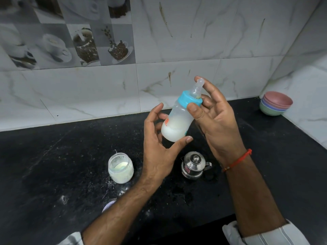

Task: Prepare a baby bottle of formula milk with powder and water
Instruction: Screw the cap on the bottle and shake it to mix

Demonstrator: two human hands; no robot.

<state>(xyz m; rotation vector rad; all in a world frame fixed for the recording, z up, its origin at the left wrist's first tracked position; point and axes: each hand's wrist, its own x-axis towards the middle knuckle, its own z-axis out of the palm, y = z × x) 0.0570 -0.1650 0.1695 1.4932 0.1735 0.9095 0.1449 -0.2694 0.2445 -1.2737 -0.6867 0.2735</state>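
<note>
A baby bottle (178,123) with a blue collar and a clear teat hangs tilted above the black counter, white milk filling its lower part. My left hand (157,145) cradles the bottle's base, thumb under it and fingers behind. My right hand (214,117) pinches the blue collar with its thumb, and a finger rests behind the teat. An open clear jar of pale powder (120,167) stands on the counter to the left below the hands. A small lidded steel pot with a handle (193,165) stands just below the bottle.
The black counter (53,165) is dusted with spilled powder and wet patches. A stack of coloured bowls (275,103) sits in the far right corner against the tiled wall. A round lid (108,206) lies partly hidden under my left forearm.
</note>
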